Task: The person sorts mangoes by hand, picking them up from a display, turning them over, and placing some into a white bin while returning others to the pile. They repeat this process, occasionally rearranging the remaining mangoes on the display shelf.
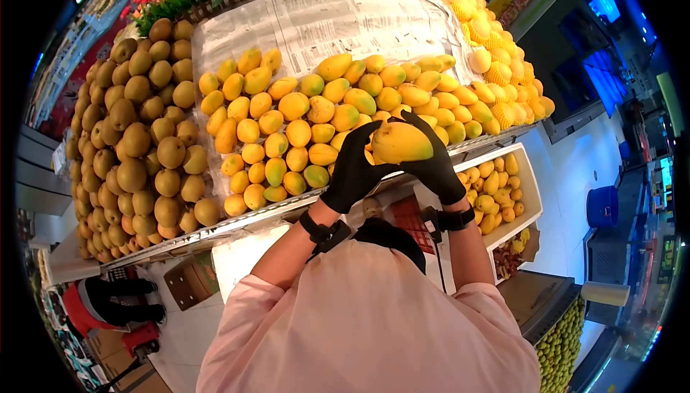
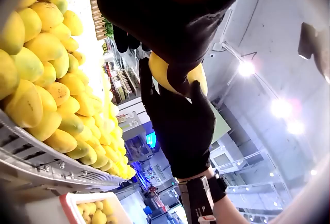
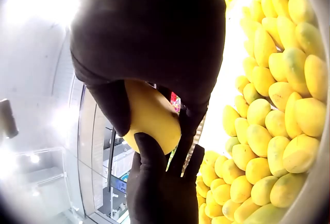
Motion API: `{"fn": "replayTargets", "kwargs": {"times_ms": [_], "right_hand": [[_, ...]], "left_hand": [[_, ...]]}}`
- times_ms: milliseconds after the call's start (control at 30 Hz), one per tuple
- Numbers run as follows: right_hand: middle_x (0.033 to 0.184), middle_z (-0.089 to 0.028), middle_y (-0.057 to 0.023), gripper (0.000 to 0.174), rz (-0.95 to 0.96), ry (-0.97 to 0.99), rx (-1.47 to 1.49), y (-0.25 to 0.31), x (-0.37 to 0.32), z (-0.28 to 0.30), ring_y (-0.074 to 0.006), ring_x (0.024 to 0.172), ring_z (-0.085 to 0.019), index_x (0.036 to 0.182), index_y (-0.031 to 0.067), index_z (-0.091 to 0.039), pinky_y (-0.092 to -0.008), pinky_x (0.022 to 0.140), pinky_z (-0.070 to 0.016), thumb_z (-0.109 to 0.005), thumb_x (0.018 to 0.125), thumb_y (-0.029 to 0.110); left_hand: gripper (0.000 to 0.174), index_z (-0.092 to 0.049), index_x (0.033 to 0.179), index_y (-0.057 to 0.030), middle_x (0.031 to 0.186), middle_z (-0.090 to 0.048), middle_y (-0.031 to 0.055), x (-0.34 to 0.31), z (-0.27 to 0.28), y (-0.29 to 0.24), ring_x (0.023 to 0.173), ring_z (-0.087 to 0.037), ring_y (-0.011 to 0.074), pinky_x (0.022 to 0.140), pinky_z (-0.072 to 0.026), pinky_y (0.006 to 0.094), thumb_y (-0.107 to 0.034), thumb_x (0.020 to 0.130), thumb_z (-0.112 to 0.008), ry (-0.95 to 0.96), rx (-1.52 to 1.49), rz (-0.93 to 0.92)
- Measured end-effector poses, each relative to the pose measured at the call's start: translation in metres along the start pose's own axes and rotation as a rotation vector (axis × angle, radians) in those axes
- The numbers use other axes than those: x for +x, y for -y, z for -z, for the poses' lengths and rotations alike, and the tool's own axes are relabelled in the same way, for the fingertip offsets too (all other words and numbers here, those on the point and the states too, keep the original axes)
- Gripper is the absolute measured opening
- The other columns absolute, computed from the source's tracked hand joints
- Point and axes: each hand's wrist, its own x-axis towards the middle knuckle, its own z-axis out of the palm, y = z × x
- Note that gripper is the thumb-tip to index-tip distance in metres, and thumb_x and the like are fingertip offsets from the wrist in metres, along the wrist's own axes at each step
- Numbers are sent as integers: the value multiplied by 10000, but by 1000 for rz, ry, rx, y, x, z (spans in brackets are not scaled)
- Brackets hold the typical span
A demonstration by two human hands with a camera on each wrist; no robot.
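One yellow mango [image 1: 402, 143] is held up between two black-gloved hands, in front of the sloping mango display. In the head view my left hand [image 1: 355, 169] grips its left side, and my right hand [image 1: 435, 166] grips it from the right. Both thumbs come together under the fruit. The left wrist view shows the mango [image 2: 198, 78] partly covered by the gloves. From the right wrist, the mango [image 3: 152, 116] shows a smooth yellow side between thumb and fingers. Behind the hands lie rows of yellow mangoes [image 1: 298, 133], some tinged green.
Brown round fruit [image 1: 136, 156] is heaped on the left. Printed paper [image 1: 323, 23] lines the display's upper part, with net-wrapped yellow fruit [image 1: 496, 73] at its right. A white box [image 1: 530, 177] of small mangoes sits below. Another person [image 1: 108, 301] is at lower left.
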Motion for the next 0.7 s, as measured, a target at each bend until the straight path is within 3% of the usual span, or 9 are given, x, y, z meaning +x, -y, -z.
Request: {"fn": "replayTargets", "kwargs": {"times_ms": [67, 267, 367, 467, 567, 600, 700], "right_hand": [[1339, -541, -118, 782, 59, 30, -88, 1, 1, -1, -213, 1217, -525, 1386, 36, -419, -344, 1018, -430, -807, 707, 65], [1345, -535, -123, 772, 28, 50, -72, 12, 0, -5, -217, 1235, -512, 1395, 35, -410, -347, 1033, -416, -790, 724, 60], [1387, -495, -126, 770, 28, 54, -165, 7, -5, 4, -212, 1253, -493, 1417, 42, -388, -347, 1044, -405, -750, 739, 18], [1419, -457, -115, 784, -58, 57, -16, 10, -14, 13, -211, 1255, -485, 1438, 51, -363, -342, 1040, -406, -714, 741, -22], [1427, -439, -105, 802, -208, 64, 236, -4, -27, 26, -196, 1209, -509, 1452, 53, -343, -330, 1008, -432, -694, 738, -48], [1395, -470, -105, 796, -249, 51, 273, 0, -31, 29, -161, 1102, -545, 1452, 60, -349, -306, 946, -469, -711, 748, -25], [1363, -498, -101, 788, -285, -18, 147, -2, -37, 37, -123, 988, -560, 1451, 69, -360, -279, 883, -490, -733, 760, 2]], "left_hand": [[719, -499, 1264, -30, 1230, -548, 121, 1, 5, 0, 1099, -564, 240, 926, -474, 341, -159, 664, -872, 19, 18, -20], [725, -494, 1262, -20, 1201, -567, 109, -5, -1, 17, 1101, -567, 219, 931, -476, 334, -180, 666, -874, -28, 49, -14], [725, -491, 1266, -15, 1202, -579, 101, -1, -7, 3, 1101, -569, 206, 939, -475, 334, -173, 669, -870, 54, -214, 209], [682, -483, 1287, -8, 1216, -588, 108, -2, -14, 17, 1096, -575, 199, 939, -475, 333, -163, 720, -829, 169, -356, 262], [603, -484, 1300, -2, 1214, -602, 108, -3, -21, 38, 1090, -581, 186, 931, -476, 326, -138, 784, -766, 312, -623, 360], [510, -510, 1280, 3, 1203, -613, 104, 0, -20, 31, 1078, -586, 172, 921, -478, 319, -112, 826, -714, 359, -503, 334], [446, -541, 1245, 6, 1185, -621, 98, 9, -24, 12, 1056, -590, 160, 912, -480, 316, -84, 836, -694, 460, -660, 441]]}}
